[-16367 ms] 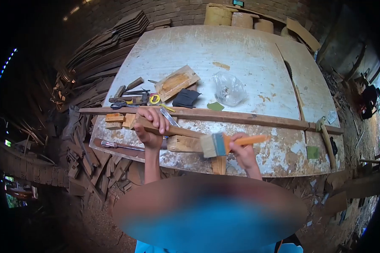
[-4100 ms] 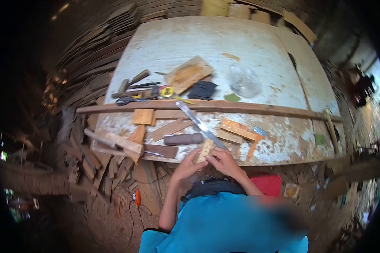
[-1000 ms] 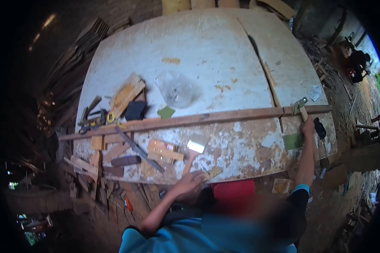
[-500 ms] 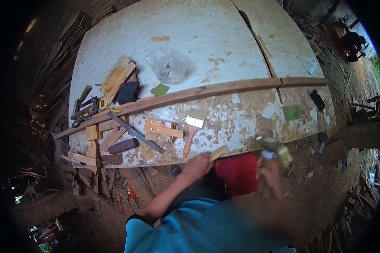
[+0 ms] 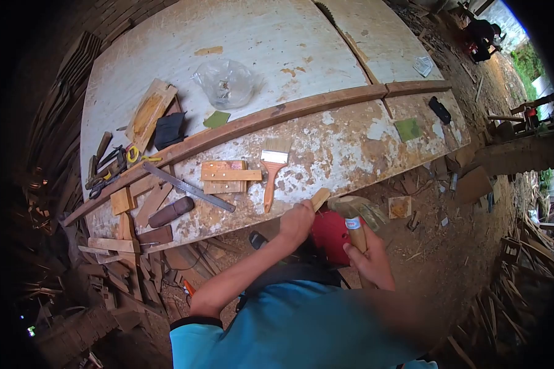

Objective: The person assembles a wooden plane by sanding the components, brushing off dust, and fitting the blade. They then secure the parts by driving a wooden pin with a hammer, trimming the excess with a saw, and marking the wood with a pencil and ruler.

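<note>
My left hand [image 5: 297, 222] is closed around a short, narrow strip of wood [image 5: 320, 198], whose far end points up at the table's front edge. My right hand [image 5: 372, 257] grips a hammer [image 5: 356, 237] by its wooden handle, which carries a blue and white label. The hammer's head is smeared by motion and lies just right of the wood strip's tip. Below both, a red seat-like surface [image 5: 330, 238] shows between my hands. On the table near my left hand lies a flat paintbrush [image 5: 273, 166] with a wooden handle.
Left of the brush lie joined wood blocks [image 5: 224, 175], a long dark metal strip [image 5: 188, 187] and a dark rounded block [image 5: 171, 212]. A long wooden beam [image 5: 240, 132] crosses the table. Behind it sits a clear plastic bag [image 5: 226, 85]. A person [image 5: 483, 38] is far right.
My right hand has brought the hammer leftward, its head now close to the wood strip's tip. My left hand keeps its hold. The whole view has shifted slightly.
</note>
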Motion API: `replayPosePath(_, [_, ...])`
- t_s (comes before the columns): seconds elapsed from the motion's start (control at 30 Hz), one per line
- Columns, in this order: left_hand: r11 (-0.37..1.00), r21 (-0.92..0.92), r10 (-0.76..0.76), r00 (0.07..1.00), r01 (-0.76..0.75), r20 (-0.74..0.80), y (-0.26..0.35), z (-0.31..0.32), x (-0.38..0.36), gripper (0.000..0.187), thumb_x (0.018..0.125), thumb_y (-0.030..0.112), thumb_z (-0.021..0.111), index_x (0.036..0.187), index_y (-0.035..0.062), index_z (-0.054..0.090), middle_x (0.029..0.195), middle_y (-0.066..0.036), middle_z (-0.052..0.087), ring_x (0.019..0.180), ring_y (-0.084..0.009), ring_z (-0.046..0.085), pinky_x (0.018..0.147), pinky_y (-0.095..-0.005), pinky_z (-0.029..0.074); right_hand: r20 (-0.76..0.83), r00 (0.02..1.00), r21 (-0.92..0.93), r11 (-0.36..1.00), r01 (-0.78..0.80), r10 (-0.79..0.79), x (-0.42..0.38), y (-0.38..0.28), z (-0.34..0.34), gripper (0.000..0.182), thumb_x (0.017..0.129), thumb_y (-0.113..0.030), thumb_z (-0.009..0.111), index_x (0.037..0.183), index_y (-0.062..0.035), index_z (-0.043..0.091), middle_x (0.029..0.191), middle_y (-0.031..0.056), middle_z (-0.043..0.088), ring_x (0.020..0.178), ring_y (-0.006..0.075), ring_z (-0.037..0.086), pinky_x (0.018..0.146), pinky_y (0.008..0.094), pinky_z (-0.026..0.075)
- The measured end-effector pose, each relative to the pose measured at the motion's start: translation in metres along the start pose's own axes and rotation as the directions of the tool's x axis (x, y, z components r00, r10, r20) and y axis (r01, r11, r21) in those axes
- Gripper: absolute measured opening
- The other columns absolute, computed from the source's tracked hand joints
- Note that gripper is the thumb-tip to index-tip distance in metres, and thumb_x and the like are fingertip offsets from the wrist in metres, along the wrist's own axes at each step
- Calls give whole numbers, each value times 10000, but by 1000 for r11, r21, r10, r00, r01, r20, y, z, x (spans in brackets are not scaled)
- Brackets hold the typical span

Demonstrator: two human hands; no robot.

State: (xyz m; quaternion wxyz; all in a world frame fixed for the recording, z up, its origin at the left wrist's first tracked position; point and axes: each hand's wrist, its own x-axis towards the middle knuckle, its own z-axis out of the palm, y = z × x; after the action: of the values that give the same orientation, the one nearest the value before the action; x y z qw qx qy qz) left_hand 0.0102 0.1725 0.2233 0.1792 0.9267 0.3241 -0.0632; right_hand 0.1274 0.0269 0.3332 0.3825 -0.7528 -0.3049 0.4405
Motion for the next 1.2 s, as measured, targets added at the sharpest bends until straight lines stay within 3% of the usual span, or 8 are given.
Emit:
replayPosePath(0.13, [999, -44, 25, 1000, -25, -14, -3, -2, 0, 175, 740, 11, 588, 876, -11, 481, 765, -186, 619, 675, -294, 668, 539, -345, 550, -83, 987, -77, 988, 131, -138, -3, -11, 18, 232, 802, -51, 567, 1017, 2, 497, 625, 33, 520, 473, 111, 529, 436, 262, 430])
replayPosePath(0.27, [999, 30, -23, 997, 25, -67, 0, 12, -1, 181, 746, 17, 588, 888, -18, 482, 762, -188, 622, 702, -300, 668, 567, -358, 553, 30, 965, -44, 965, -260, 261, 8, 34, 29, 284, 739, -109, 612, 969, 17, 503, 708, 199, 584, 697, 353, 626, 601, 426, 454])
replayPosePath(0.53, [1000, -27, 14, 999, -13, 30, -5, -1, 4, 188, 752, 27, 589, 901, -18, 482, 764, -184, 626, 705, -304, 668, 570, -364, 548, -431, 835, -37, 931, 362, -342, -22, -35, 32, 319, 779, -86, 593, 1069, 8, 501, 702, 147, 585, 650, 263, 615, 598, 389, 463])
replayPosePath(0.63, [998, 59, 33, 999, -32, -9, -7, -1, 11, 202, 746, 23, 590, 914, -11, 484, 781, -192, 632, 717, -309, 669, 579, -379, 547, -78, 989, -297, 950, 100, -129, -4, 11, 33, 377, 769, -92, 595, 1119, -3, 488, 732, 160, 592, 703, 291, 626, 634, 403, 481])
replayPosePath(0.67, [994, 96, 54, 998, -51, -29, -7, -1, 13, 209, 743, 21, 591, 920, -9, 484, 788, -196, 635, 722, -312, 669, 583, -386, 547, 93, 939, -126, 940, -317, 330, 3, 13, 30, 416, 745, -111, 597, 1133, -6, 490, 781, 223, 598, 766, 379, 616, 673, 431, 478])
replayPosePath(0.77, [998, -8, 56, 990, -55, 131, -22, -2, 25, 238, 740, 26, 603, 942, -11, 482, 800, -198, 640, 726, -329, 666, 598, -406, 543, -102, 989, -364, 929, 61, -105, -9, 97, 35, 303, 712, -87, 591, 993, 12, 537, 751, 151, 577, 703, 254, 580, 653, 368, 457])
replayPosePath(1.07, [790, -600, 256, 958, -129, 131, -46, -76, -1, 300, 884, 229, 509, 1037, -22, 448, 905, -234, 560, 885, -360, 574, 769, -423, 447, 37, 966, 69, 964, -259, 257, -26, 19, 15, 397, 742, -136, 588, 1093, 16, 484, 755, 208, 577, 708, 391, 599, 651, 436, 479])
replayPosePath(1.2, [683, -690, 287, 957, -239, -48, -47, -103, -31, 366, 928, 281, 472, 1143, -13, 436, 933, -205, 504, 895, -324, 532, 792, -388, 417, 75, 992, -238, 968, -81, 101, -14, 13, 22, 411, 743, -160, 588, 1098, 21, 490, 830, 239, 589, 781, 412, 593, 710, 456, 463])
